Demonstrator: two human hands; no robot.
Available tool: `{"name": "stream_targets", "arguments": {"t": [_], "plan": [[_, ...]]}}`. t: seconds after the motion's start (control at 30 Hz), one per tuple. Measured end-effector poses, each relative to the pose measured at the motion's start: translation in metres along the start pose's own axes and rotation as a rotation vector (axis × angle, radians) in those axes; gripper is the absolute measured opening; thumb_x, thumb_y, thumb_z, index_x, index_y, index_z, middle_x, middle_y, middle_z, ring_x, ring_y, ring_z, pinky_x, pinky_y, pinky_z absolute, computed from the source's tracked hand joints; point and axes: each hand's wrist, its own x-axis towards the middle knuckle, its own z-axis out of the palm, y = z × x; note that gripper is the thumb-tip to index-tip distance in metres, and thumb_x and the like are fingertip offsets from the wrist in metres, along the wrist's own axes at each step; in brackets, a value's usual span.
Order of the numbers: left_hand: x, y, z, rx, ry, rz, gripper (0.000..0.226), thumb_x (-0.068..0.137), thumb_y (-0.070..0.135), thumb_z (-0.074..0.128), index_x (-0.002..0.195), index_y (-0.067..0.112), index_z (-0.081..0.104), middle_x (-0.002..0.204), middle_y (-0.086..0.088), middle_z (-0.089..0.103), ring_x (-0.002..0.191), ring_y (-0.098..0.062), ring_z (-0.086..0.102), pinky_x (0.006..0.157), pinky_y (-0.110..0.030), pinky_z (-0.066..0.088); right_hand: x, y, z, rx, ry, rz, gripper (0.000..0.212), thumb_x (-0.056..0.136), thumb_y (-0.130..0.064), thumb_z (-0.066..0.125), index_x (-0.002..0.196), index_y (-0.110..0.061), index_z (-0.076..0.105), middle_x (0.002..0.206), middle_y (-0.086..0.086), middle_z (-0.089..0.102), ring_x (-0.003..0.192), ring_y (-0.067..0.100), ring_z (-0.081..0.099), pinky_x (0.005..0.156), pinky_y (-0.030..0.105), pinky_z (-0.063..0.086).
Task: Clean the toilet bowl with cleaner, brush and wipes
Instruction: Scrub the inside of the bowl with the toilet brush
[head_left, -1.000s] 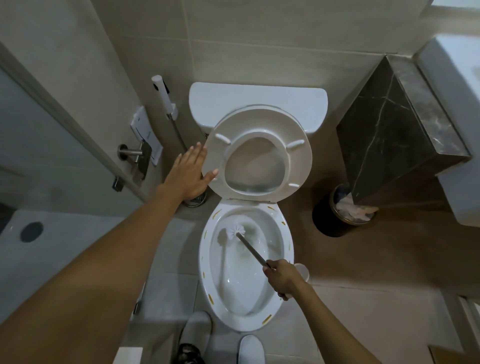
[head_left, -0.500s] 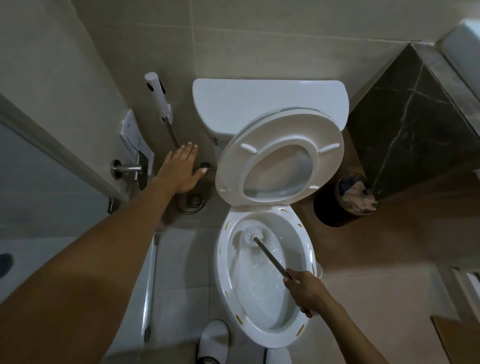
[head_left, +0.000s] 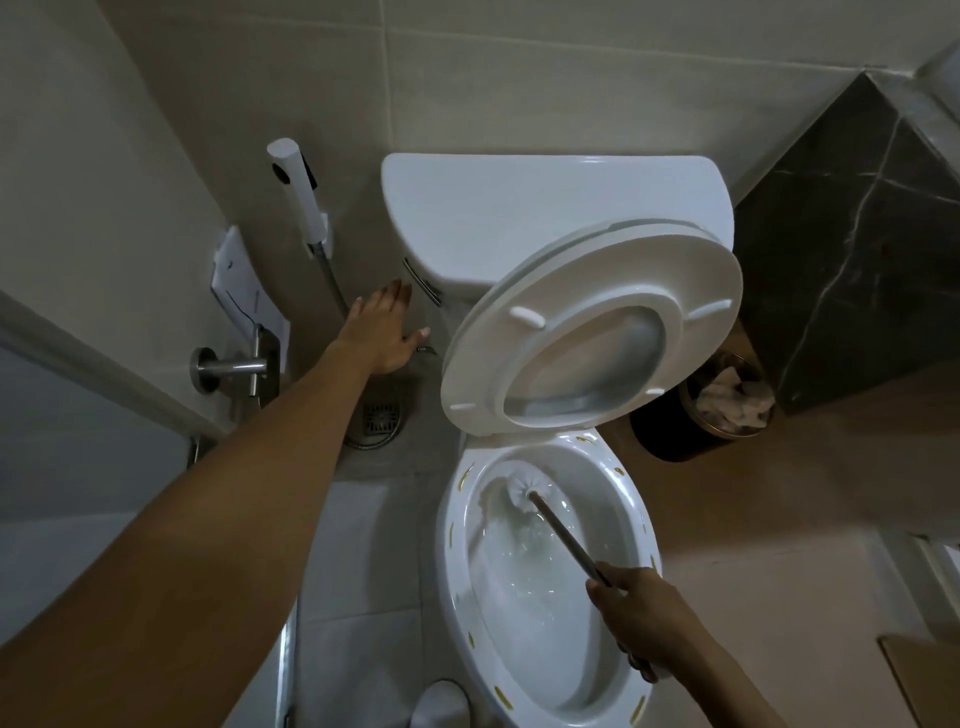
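Currently right hand (head_left: 636, 608) grips brush (head_left: 524, 491) handle, left hand (head_left: 384, 332) fingers straight near flush lever (head_left: 422, 283); flushing mid-scrub could splash over bowl (head_left: 641, 525) rim.

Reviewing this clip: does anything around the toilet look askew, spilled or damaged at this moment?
Nothing looks spilled or broken. Yellowish marks dot the toilet bowl rim, which may be cleaner or residue. The seat is raised, the right hand holds the brush inside, and the left hand reaches open beside the tank.
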Motion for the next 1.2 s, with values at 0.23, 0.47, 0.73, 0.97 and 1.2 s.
{"name": "stream_targets", "arguments": {"t": [0.23, 0.47, 0.73, 0.97, 1.2], "plan": [[0.021, -0.002, -0.001, 0.033, 0.024, 0.004, 0.078, 0.097, 0.053, 0.032, 0.152, 0.014, -0.006, 0.160, -0.005, -0.007, 0.147, -0.022, 0.001, 0.118, -0.049, 0.007, 0.005, 0.001, 0.006, -0.007, -0.014, -0.001, 0.036, 0.099, -0.029, 0.045, 0.133, -0.022, 0.054, 0.060, -0.006, 0.050, 0.049, 0.007, 0.046, 0.049, 0.018, 0.038], [0.026, 0.002, 0.003, 0.034, -0.037, -0.014, 0.077, 0.097, 0.057, 0.024, 0.151, 0.015, -0.011, 0.159, -0.001, -0.015, 0.146, -0.017, -0.008, 0.118, -0.046, -0.001, -0.001, 0.010, 0.016, 0.039, -0.011, 0.009, 0.040, 0.099, -0.034, 0.046, 0.137, -0.023, 0.050, 0.068, -0.010, 0.052, 0.056, 0.003, 0.050, 0.048, 0.013, 0.038], [0.027, -0.002, 0.005, -0.001, -0.056, 0.022, 0.073, 0.099, 0.054, 0.021, 0.150, 0.015, -0.015, 0.158, 0.000, -0.018, 0.146, -0.014, -0.010, 0.117, -0.040, -0.001, -0.006, 0.009, 0.026, 0.088, -0.016, 0.032, 0.043, 0.098, -0.033, 0.047, 0.140, -0.023, 0.046, 0.064, -0.007, 0.052, 0.046, 0.006, 0.048, 0.041, 0.016, 0.039], [0.030, -0.005, 0.003, -0.005, -0.115, 0.025, 0.076, 0.097, 0.059, 0.020, 0.149, 0.017, -0.016, 0.158, 0.001, -0.018, 0.147, -0.016, -0.004, 0.117, -0.041, 0.002, -0.004, 0.007, 0.027, 0.113, -0.054, 0.075, 0.045, 0.099, -0.032, 0.047, 0.143, -0.023, 0.043, 0.063, -0.004, 0.051, 0.039, 0.009, 0.041, 0.042, 0.020, 0.040], [0.029, -0.007, 0.004, 0.041, -0.126, 0.048, 0.080, 0.095, 0.061, 0.022, 0.149, 0.017, -0.018, 0.157, 0.001, -0.020, 0.147, -0.016, -0.007, 0.117, -0.043, 0.003, -0.007, 0.009, 0.025, 0.093, -0.014, 0.056, 0.043, 0.099, -0.032, 0.046, 0.141, -0.022, 0.044, 0.063, -0.005, 0.050, 0.041, 0.007, 0.043, 0.039, 0.017, 0.039]]}}
